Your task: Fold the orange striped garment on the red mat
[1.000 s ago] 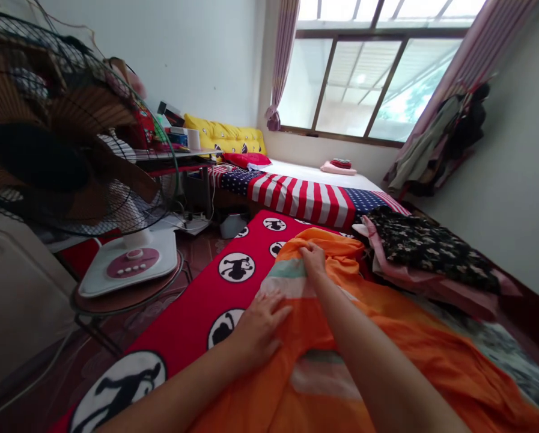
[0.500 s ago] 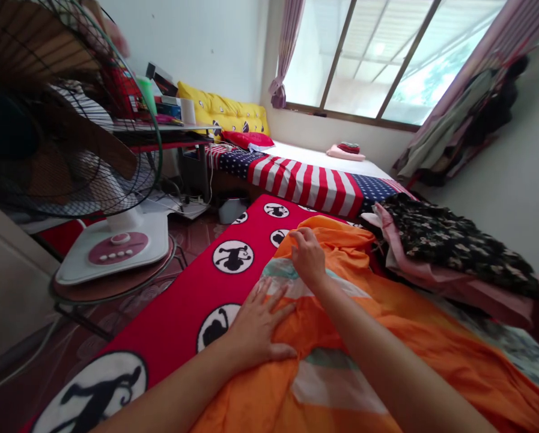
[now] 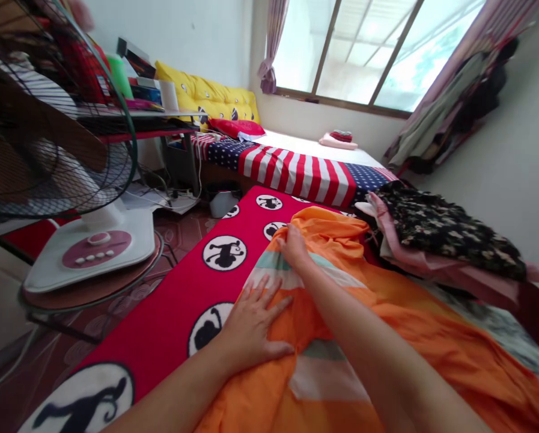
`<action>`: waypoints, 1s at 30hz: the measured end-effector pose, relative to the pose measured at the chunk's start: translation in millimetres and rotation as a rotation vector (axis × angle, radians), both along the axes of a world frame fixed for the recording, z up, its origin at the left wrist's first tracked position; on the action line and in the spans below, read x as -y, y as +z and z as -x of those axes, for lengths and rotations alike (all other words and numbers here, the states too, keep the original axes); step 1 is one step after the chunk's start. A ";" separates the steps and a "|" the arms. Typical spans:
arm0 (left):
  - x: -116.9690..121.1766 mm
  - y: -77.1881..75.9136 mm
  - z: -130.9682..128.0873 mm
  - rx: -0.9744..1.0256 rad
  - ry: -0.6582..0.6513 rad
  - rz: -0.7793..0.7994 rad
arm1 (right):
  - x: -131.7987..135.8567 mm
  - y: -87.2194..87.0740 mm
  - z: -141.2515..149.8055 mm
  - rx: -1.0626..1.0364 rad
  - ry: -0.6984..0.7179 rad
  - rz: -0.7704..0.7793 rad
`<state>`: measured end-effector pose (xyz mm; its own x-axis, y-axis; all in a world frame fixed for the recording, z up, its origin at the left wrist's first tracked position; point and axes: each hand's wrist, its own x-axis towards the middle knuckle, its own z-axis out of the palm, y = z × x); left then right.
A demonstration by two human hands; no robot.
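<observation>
An orange garment (image 3: pixel 323 325) with pale green and white stripes lies spread and partly rumpled over a red cloth (image 3: pixel 179 288) with black figures in white circles. My left hand (image 3: pixel 255 328) rests flat on its left part, fingers spread and pointing away from me. Farther up, at the garment's left edge just beyond a stripe, my right hand (image 3: pixel 292 246) has its fingers bent and closed on the orange fabric. The far end of the garment is bunched in folds beyond that hand.
A fan (image 3: pixel 89 240) stands on a round stool (image 3: pixel 89 294) at the left, before a cluttered desk (image 3: pixel 138 114). Folded clothes (image 3: pixel 449 234) are piled at the right. Behind are a bed with a flag-patterned cover (image 3: pixel 291 174) and a window (image 3: pixel 363 54).
My right hand has lowered onto the garment's left edge, and the striped part there lies smoother. The left hand stays flat on the fabric. The whole view has shifted slightly.
</observation>
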<state>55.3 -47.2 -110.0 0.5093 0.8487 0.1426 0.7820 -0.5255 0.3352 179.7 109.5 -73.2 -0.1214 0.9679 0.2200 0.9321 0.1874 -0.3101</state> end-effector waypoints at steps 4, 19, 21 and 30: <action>-1.8 -3.2 0.2 -0.008 -0.007 -0.045 | 73.1 -3.2 -25.2 0.073 0.274 -0.043; -11.3 29.4 -16.1 -0.078 -0.025 -0.013 | 216.3 53.3 -319.0 0.369 -0.437 0.026; -14.0 41.4 -34.2 -0.050 -0.031 -0.032 | 223.1 51.9 -323.2 0.312 -0.464 0.060; -15.7 -2.5 -76.2 0.003 -0.021 -0.071 | 254.0 66.4 -325.5 -0.131 -0.325 -0.678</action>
